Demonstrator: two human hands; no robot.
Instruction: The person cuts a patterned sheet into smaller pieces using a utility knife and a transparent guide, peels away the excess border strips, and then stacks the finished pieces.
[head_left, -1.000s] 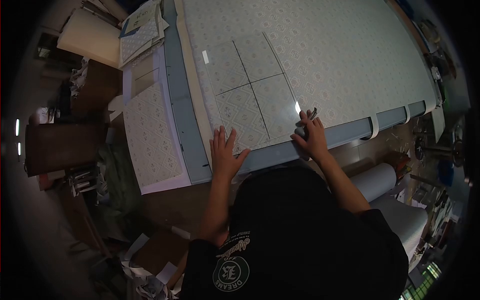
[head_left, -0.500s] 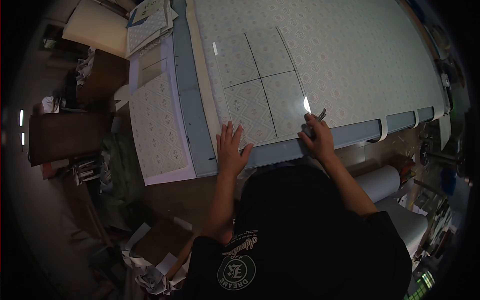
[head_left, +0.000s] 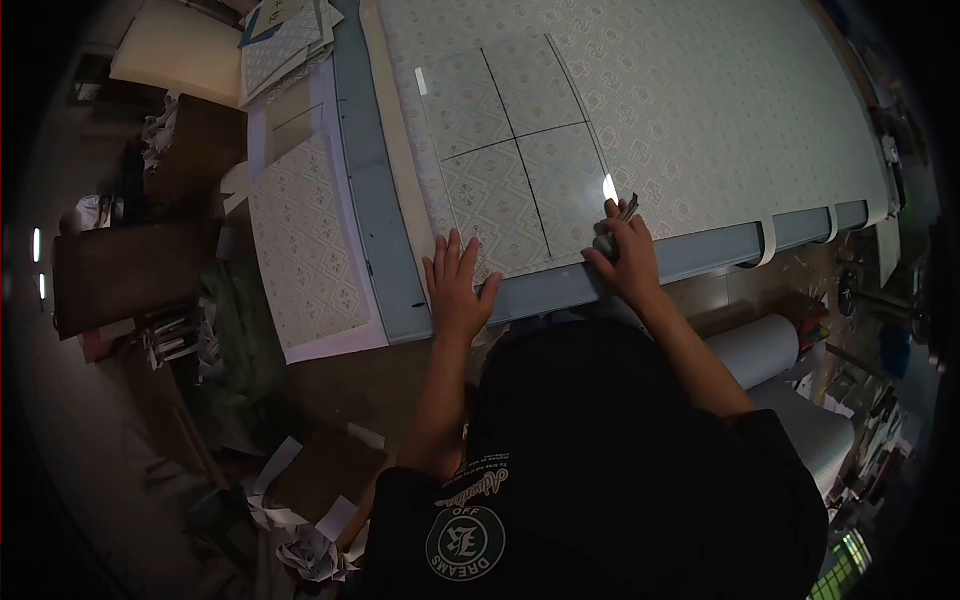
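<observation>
A clear panel [head_left: 540, 180] crossed by dark lines lies flat on the patterned sheet [head_left: 700, 130], its near end close to the front edge of the blue-grey table [head_left: 390, 250]. Compared with the previous frame, the table and the panel sit higher and slightly further left in the head view, and the hands have shifted in view along with them. Set against the panel, neither hand shows a clear change of place.

The left hand [head_left: 460, 295] is palm down at the panel's near left corner, the four fingers slightly apart and the thumb spread away from them. It holds nothing.

The right hand [head_left: 635, 262] is at the near right corner, its fingers bent around a grey tool [head_left: 629, 207] with a metallic part that sticks out past them. The index finger reaches toward the panel's right edge, just short of a bright reflection; whether its tip touches the panel I cannot tell. Part of the tool is hidden in the grip.

A cream strip [head_left: 387, 110] runs along the left side of the patterned sheet. Further left, a patterned piece [head_left: 305, 240] lies over white paper [head_left: 352, 344], in the same arrangement as before.
</observation>
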